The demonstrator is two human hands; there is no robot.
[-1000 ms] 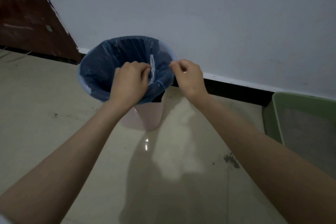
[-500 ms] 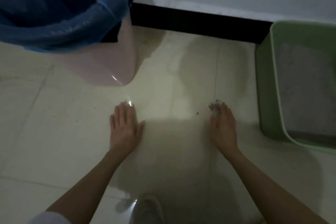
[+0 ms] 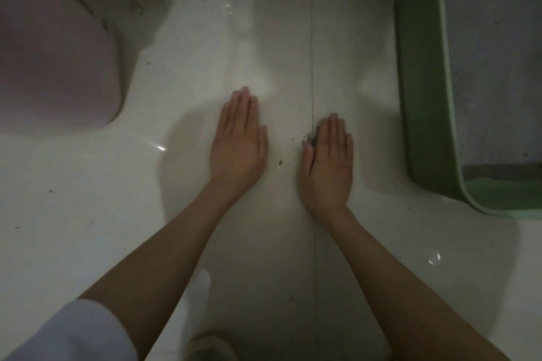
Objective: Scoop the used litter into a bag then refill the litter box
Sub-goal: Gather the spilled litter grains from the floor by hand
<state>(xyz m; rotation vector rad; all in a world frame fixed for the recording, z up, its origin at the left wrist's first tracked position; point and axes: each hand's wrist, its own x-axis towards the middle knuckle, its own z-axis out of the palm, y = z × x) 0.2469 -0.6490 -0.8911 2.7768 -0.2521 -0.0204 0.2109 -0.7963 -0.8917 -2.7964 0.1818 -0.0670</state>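
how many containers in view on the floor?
2. Pink bin at far left, top cropped; green litter box at right edge, partly out of frame. Others may sit outside the view.

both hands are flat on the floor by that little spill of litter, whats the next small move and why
Probably slide the left hand rightward toward the right hand, sweeping the stray grains into one pile. The spilled litter sits against the right hand's thumb side, with a few specks loose on the floor tiles between the hands. Both hands lie flat and hold nothing.
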